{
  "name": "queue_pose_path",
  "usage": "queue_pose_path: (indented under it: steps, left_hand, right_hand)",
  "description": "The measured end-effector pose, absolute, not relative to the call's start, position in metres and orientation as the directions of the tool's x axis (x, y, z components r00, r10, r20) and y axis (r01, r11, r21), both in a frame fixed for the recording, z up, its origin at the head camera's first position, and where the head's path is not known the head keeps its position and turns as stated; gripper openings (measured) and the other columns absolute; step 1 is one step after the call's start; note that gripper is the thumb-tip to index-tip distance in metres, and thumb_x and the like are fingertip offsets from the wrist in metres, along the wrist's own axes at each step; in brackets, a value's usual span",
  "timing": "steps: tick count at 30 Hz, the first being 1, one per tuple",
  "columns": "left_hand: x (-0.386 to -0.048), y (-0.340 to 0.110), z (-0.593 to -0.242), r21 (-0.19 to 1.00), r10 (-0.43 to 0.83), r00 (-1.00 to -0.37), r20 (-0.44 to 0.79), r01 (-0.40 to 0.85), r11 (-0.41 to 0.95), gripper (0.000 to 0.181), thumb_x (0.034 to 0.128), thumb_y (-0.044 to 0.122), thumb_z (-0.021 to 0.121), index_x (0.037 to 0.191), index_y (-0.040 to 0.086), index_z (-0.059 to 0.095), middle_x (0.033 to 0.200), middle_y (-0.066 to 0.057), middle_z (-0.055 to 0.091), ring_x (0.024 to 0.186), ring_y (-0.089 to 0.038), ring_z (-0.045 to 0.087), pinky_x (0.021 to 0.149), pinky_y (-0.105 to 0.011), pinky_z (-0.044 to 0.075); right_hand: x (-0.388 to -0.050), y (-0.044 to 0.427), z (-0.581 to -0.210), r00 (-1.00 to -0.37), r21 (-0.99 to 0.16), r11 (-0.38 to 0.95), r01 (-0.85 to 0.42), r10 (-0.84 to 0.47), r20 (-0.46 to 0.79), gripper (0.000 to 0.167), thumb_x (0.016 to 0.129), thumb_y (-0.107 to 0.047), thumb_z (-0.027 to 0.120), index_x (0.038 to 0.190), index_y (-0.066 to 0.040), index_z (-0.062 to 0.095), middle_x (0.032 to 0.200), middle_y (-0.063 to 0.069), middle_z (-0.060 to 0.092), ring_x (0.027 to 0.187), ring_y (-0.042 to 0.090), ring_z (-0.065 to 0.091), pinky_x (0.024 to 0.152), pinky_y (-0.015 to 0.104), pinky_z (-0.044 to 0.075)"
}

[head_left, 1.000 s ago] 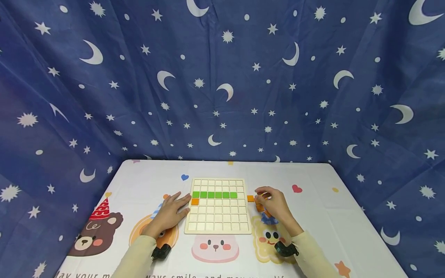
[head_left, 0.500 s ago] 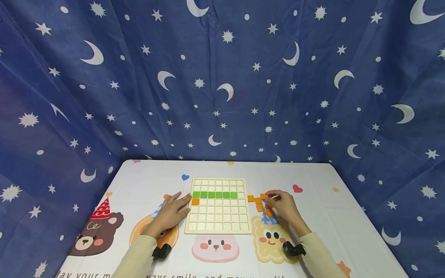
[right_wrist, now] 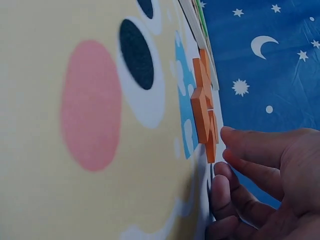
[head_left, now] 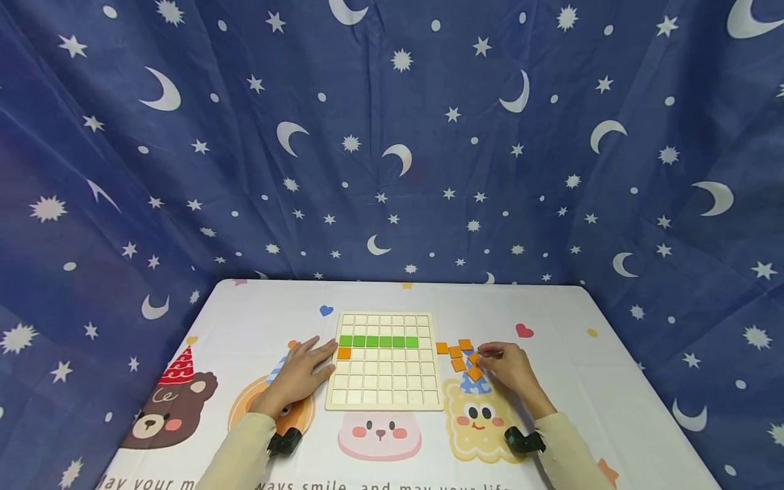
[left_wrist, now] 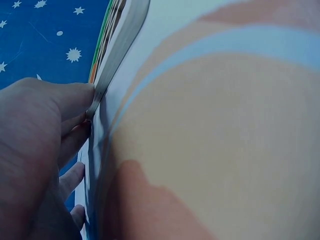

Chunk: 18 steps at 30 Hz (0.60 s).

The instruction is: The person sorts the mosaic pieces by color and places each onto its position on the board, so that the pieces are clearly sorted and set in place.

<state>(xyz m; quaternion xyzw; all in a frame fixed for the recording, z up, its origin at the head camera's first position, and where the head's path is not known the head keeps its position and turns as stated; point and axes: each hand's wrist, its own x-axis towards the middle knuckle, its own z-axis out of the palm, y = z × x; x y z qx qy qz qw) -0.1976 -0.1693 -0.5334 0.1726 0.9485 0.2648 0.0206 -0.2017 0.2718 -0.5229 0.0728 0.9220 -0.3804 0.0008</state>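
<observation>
A pale board (head_left: 384,403) with a grid of square cells lies mid-table. One row holds several green tiles (head_left: 372,341), and a single orange tile (head_left: 344,353) sits at the left end of the row below. My left hand (head_left: 299,374) has its fingers spread, their tips touching the board's left edge; the left wrist view shows the thumb against that edge. To the board's right, several loose orange tiles (head_left: 459,365) lie on the tablecloth. My right hand (head_left: 508,364) is just right of them, fingers loosely bent, with nothing seen between thumb and forefinger (right_wrist: 250,150).
The white tablecloth (head_left: 263,299) carries printed animals, hearts and lettering. Behind the table hangs a dark blue curtain (head_left: 343,170) with moons and stars, and it also runs along both sides. Each wrist wears a black camera, such as the right one (head_left: 524,440).
My right hand has moved right, off the loose orange tiles, so more of them show. The left hand stays at the board's edge, and the tiles on the board are unchanged.
</observation>
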Motion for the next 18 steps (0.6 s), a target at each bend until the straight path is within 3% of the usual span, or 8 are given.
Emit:
queue_pose_path:
  steps: [12,18]
  left_hand:
    - [-0.1980,-0.1698,-0.5329,0.513,0.348,-0.936,0.057,0.327,0.794,0.052,0.0984,0.029,0.059,0.146,0.012,0.048,0.154,-0.004,0.044,0.149,-0.038,0.025,0.121,-0.064,0.010]
    - [-0.1980,-0.1701,-0.5337,0.506,0.351,-0.934,0.065,0.334,0.795,0.051,0.0983,0.029,0.059,0.146,0.013,0.049,0.153,-0.004,0.045,0.149,-0.039,0.026,0.120,-0.065,0.010]
  right_hand:
    - [-0.2049,0.2706,-0.5238,-0.994,-0.649,0.753,0.112,0.086,-0.072,0.025,0.084,-0.009,0.074,0.109,-0.007,0.075,0.095,0.007,0.071,0.084,0.021,0.058,0.082,0.038,0.053]
    - [-0.2056,0.2720,-0.5246,-0.994,-0.666,0.739,0.104,0.087,-0.059,0.019,0.082,-0.008,0.076,0.100,-0.007,0.072,0.088,0.005,0.067,0.079,0.019,0.054,0.072,0.028,0.045]
